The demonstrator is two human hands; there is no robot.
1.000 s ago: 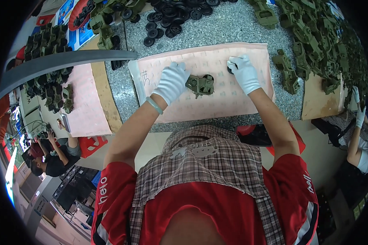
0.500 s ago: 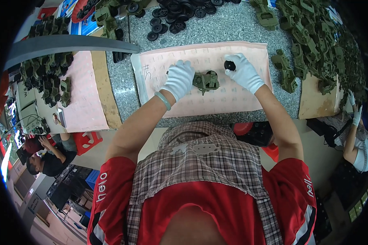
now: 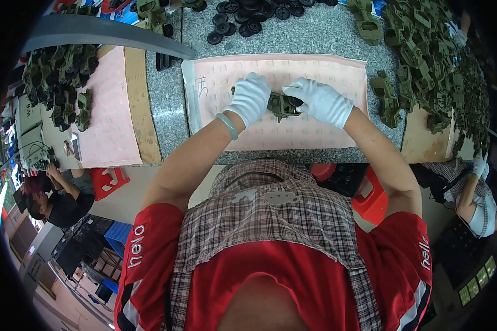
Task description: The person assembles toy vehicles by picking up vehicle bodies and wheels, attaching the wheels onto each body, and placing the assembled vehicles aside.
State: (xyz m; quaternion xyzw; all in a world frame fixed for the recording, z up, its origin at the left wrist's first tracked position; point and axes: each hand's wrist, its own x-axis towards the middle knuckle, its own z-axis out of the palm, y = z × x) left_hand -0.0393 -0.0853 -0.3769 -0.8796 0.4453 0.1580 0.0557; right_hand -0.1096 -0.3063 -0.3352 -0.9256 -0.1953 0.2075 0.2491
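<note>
My left hand (image 3: pixel 250 99), in a white glove with a pale green bangle on the wrist, grips the left side of a dark olive-green plastic part (image 3: pixel 280 105). My right hand (image 3: pixel 320 101), also in a white glove, presses a small black round piece (image 3: pixel 296 101) against the right side of that part. Both hands meet over a pink mat (image 3: pixel 315 71) lying on the grey speckled table (image 3: pixel 315 38). The fingers hide most of the black piece.
Black round pieces (image 3: pixel 243 19) lie in a heap at the table's back. Olive-green parts (image 3: pixel 425 55) pile up on the right, and more (image 3: pixel 55 83) lie on a second pink mat at left. A red stool (image 3: pixel 364 190) stands below the table edge. Other people sit at left (image 3: pixel 52 198) and right (image 3: pixel 475 193).
My right hand picked up a black round piece from the mat's right end and brought it left onto the green part. My left hand kept holding the part.
</note>
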